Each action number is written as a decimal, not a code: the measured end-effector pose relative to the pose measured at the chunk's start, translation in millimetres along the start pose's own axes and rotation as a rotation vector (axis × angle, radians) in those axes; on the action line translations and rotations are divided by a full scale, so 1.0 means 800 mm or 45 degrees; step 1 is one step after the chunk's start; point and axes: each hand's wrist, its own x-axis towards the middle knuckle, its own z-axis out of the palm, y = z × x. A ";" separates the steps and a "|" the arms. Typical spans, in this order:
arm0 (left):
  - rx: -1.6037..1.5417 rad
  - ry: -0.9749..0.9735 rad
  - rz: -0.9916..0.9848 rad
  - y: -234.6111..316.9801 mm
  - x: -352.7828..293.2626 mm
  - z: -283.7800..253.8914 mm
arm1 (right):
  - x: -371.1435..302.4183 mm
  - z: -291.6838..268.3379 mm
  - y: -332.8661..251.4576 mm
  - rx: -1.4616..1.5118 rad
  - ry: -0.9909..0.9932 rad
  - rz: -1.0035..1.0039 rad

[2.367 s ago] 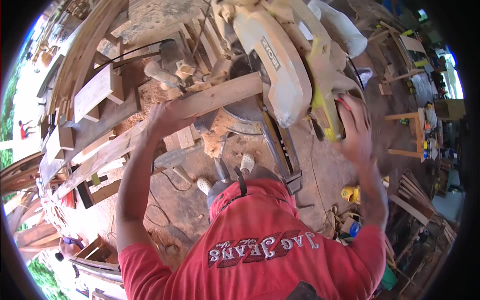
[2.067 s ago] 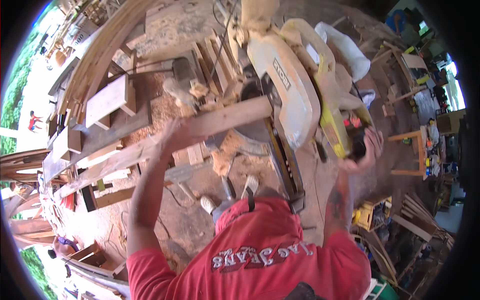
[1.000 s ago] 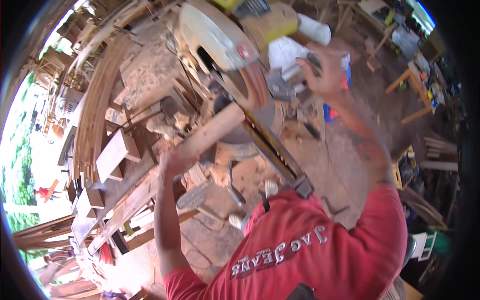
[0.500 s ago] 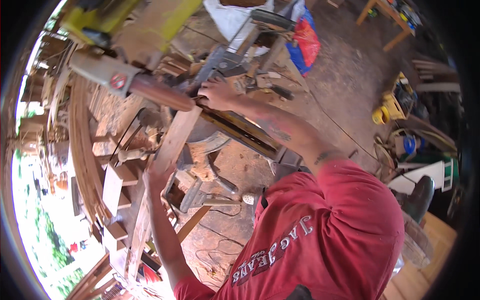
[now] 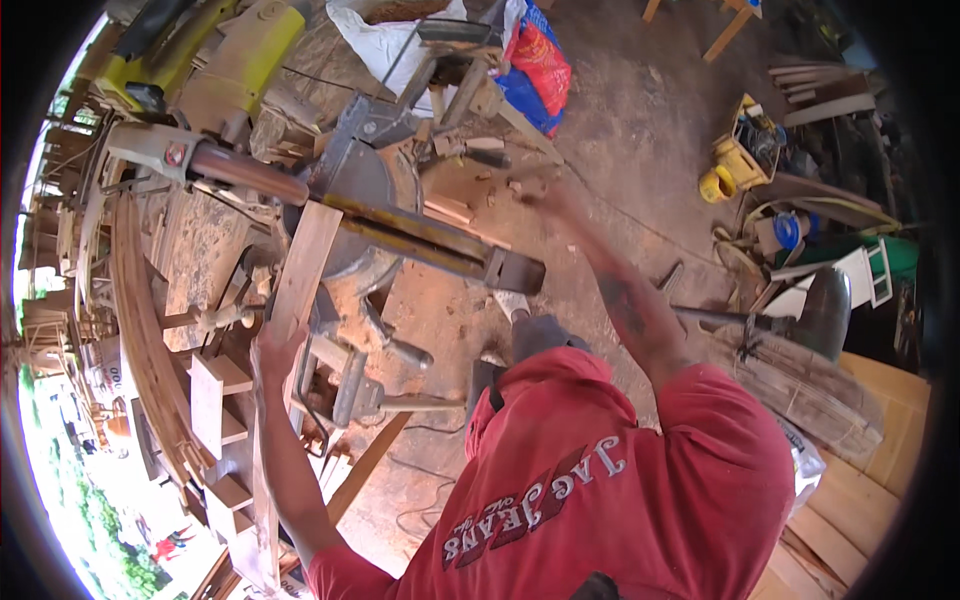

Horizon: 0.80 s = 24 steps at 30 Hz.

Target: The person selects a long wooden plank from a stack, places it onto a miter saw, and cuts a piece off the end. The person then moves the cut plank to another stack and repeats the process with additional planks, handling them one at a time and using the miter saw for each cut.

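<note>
My left hand (image 5: 277, 352) is wrapped round a long, pale wooden board (image 5: 312, 245). The board's far end meets the metal fence (image 5: 400, 222) of a mitre saw (image 5: 350, 170); its near end runs down past my left forearm. The saw's grey and reddish-brown motor body (image 5: 245, 172) juts out to the left of the fence. My right hand (image 5: 550, 200) is in the air to the right of the saw, apart from it. Motion smears its fingers, and I make out nothing held in them.
Stacked planks (image 5: 150, 340) and cut blocks (image 5: 208, 405) crowd the left. A white sack (image 5: 375, 35) and a red-blue bag (image 5: 540, 70) stand beyond the saw. At right are a yellow crate (image 5: 745, 145) and a cable spool (image 5: 788, 232). Small offcuts (image 5: 450, 208) lie near the saw.
My right hand has left the saw and swung away to the right. My left hand still holds the board against the fence. The whole view has shifted a little.
</note>
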 end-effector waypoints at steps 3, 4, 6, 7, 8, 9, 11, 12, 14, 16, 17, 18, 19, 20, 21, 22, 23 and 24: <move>-0.239 -0.010 0.164 0.028 -0.036 0.018 | -0.029 -0.042 -0.010 -0.025 -0.051 0.299; 0.034 -0.038 0.124 0.058 -0.055 0.014 | -0.050 -0.053 -0.004 0.101 0.151 0.189; 0.056 -0.116 0.128 0.054 -0.087 0.036 | -0.098 -0.059 0.017 0.224 0.366 0.086; 0.067 -0.169 0.122 0.054 -0.100 0.046 | -0.132 -0.050 0.031 0.282 0.466 0.110; 0.070 -0.175 0.134 0.064 -0.115 0.054 | -0.168 -0.035 0.044 0.338 0.565 0.135; 0.046 -0.183 0.160 0.080 -0.133 0.057 | -0.204 -0.012 0.053 0.278 0.531 0.149; 0.024 -0.189 0.203 0.107 -0.163 0.054 | -0.273 0.032 0.049 0.296 0.285 0.173; 0.054 -0.188 0.197 0.121 -0.177 0.045 | -0.303 0.052 0.028 0.376 0.070 0.177; 0.090 -0.155 0.187 0.141 -0.205 0.019 | -0.344 0.026 -0.082 0.674 -0.528 0.142; 0.166 -0.134 0.237 0.176 -0.226 -0.014 | -0.384 0.076 -0.097 0.598 -0.717 -0.159; 0.177 -0.082 0.245 0.187 -0.236 -0.035 | -0.394 0.086 -0.120 0.566 -0.878 -0.343; 0.180 0.010 0.344 0.197 -0.248 -0.056 | -0.404 0.093 -0.145 0.586 -1.000 -0.434; 0.187 0.105 0.438 0.211 -0.265 -0.079 | -0.414 0.095 -0.170 0.596 -1.127 -0.530; 0.088 0.125 0.402 0.240 -0.282 -0.103 | -0.422 0.099 -0.190 0.608 -1.162 -0.669; 0.058 0.143 0.265 0.271 -0.304 -0.130 | -0.430 0.102 -0.209 0.614 -1.210 -0.813; -0.030 0.203 0.328 0.298 -0.318 -0.150 | -0.438 0.096 -0.225 0.590 -1.202 -0.861; 0.098 0.412 0.590 0.311 -0.334 -0.171 | -0.450 0.085 -0.245 0.629 -1.243 -0.867; 0.031 0.527 0.693 0.320 -0.349 -0.193 | -0.460 0.078 -0.263 0.666 -1.299 -0.885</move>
